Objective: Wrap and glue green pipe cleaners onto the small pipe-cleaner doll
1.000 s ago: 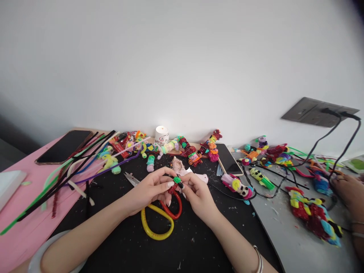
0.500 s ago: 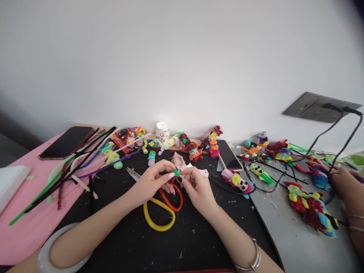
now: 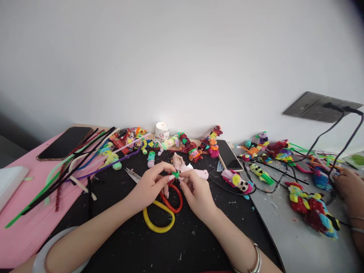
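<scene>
My left hand (image 3: 150,185) and my right hand (image 3: 196,191) meet over the black mat (image 3: 136,242), fingers pinched together on a small green and red pipe-cleaner piece (image 3: 175,175). Just below the hands lie scissors (image 3: 159,212) with one yellow and one red handle loop, blades pointing up-left. A pink glue gun (image 3: 193,171) lies right behind my fingers.
Long pipe cleaners (image 3: 68,167) fan over the pink board at left, beside a phone (image 3: 64,142). Finished colourful figures (image 3: 196,148) line the back; a second phone (image 3: 229,155) lies there. Another person's hand (image 3: 348,187) works at right among cables (image 3: 335,144) and figures (image 3: 311,210).
My hands have drawn closer together and shifted slightly up; the green piece is more covered by my fingers. The other person's hand at right moved a little.
</scene>
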### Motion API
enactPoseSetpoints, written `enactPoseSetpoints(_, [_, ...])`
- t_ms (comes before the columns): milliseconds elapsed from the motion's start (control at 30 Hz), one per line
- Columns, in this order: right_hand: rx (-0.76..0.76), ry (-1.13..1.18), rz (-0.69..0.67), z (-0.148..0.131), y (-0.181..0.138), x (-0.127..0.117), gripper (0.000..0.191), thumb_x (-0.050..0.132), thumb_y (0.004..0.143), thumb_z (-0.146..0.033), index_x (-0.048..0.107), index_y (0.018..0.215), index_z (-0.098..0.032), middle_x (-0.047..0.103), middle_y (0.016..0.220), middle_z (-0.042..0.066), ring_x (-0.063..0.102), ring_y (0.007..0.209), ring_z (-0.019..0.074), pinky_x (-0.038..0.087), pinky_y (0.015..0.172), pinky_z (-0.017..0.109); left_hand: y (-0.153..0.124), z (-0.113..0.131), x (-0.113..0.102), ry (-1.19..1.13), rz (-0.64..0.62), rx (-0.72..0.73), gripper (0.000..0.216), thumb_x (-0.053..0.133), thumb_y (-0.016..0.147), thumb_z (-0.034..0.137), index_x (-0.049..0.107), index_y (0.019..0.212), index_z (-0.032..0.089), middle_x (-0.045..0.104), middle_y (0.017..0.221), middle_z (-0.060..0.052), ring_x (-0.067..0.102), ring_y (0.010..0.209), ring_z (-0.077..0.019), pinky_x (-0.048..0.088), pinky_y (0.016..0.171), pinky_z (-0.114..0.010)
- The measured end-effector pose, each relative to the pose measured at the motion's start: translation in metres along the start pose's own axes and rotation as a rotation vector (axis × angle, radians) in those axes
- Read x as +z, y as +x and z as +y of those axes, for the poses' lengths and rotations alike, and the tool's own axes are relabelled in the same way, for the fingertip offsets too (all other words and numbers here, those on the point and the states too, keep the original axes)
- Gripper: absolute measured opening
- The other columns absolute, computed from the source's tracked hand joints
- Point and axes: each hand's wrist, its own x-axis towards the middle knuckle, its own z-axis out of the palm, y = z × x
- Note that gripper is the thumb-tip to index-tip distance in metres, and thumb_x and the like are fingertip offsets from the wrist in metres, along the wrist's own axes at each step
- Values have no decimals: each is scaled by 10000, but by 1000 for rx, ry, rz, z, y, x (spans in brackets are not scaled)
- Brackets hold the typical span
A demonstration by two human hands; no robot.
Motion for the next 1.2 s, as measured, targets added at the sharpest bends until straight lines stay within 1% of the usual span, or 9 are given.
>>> enactPoseSetpoints(267, [3, -2, -29, -2, 0, 0, 74, 462, 881, -197, 521, 839, -208, 459, 615, -39, 426, 512, 112, 337, 502, 225, -2, 0, 1, 66, 14, 45, 95, 503, 864, 233, 590, 897, 212, 547, 654, 36, 477, 422, -79, 417, 446, -206])
enactPoseSetpoints(567, [30, 107, -38, -5, -1, 1, 59, 470, 869, -200, 513, 828, -202, 454, 612, -40, 410, 509, 101, 329, 478, 216, -3, 2, -2, 145, 47, 137, 117, 515, 852, 217, 625, 891, 216, 564, 757, 9, 485, 455, -86, 431, 536, -245])
enactPoseSetpoints(700, [14, 109, -64, -8, -3, 1, 43, 479, 866, -199, 522, 857, -204, 456, 609, -47, 424, 501, 100, 336, 478, 212, -2, 2, -3, 155, 32, 130, 121, 518, 855, 234, 635, 878, 215, 559, 776, 1, 499, 493, -93, 438, 550, -247])
enactPoseSetpoints(800, [-10, 61, -41, -6, -1, -4, 84, 469, 866, -188, 523, 928, -204, 484, 634, -39, 439, 510, 109, 359, 494, 220, 2, 0, -4, -29, 58, 35, 89, 539, 853, 272, 579, 912, 218, 558, 835, 12, 498, 446, -67, 416, 466, -227])
enactPoseSetpoints(867, [-22, -40, 60, -3, 2, -9, 153, 446, 853, -153, 517, 981, -199, 531, 708, -8, 483, 576, 132, 399, 558, 244, 5, -1, -4, -223, 69, -49, 126, 573, 840, 290, 544, 941, 221, 551, 850, 22, 482, 418, -43, 384, 424, -203])
enactPoseSetpoints(900, [-28, -117, 131, -1, 4, -11, 197, 439, 832, -129, 516, 1002, -193, 559, 778, 23, 521, 672, 159, 420, 627, 270, 6, -1, -5, -317, 69, -82, 151, 592, 831, 293, 536, 952, 222, 545, 837, 29, 471, 413, -33, 369, 417, -190])
enactPoseSetpoints(967, [-29, -308, 181, 2, 8, -15, 295, 454, 752, -87, 529, 1021, -184, 582, 954, 80, 527, 893, 226, 414, 776, 343, 7, 0, -7, -470, 56, -131, 195, 630, 810, 287, 532, 968, 226, 528, 788, 42, 456, 418, -21, 352, 420, -172])
enactPoseSetpoints(1067, [67, -527, 126, 7, 12, -18, 442, 496, 676, -112, 531, 1109, -200, 552, 1116, 100, 468, 1026, 287, 373, 845, 416, 7, 1, -9, -589, 37, -169, 233, 670, 785, 275, 538, 971, 229, 515, 730, 52, 446, 430, -21, 360, 441, -169])
enactPoseSetpoints(1200, [132, -609, 30, 14, 12, -18, 506, 538, 683, -176, 522, 1186, -231, 570, 1105, 98, 450, 1006, 306, 350, 837, 440, 7, -1, -11, -634, 51, -194, 225, 678, 785, 265, 549, 966, 233, 483, 665, 66, 432, 434, -22, 359, 453, -165])
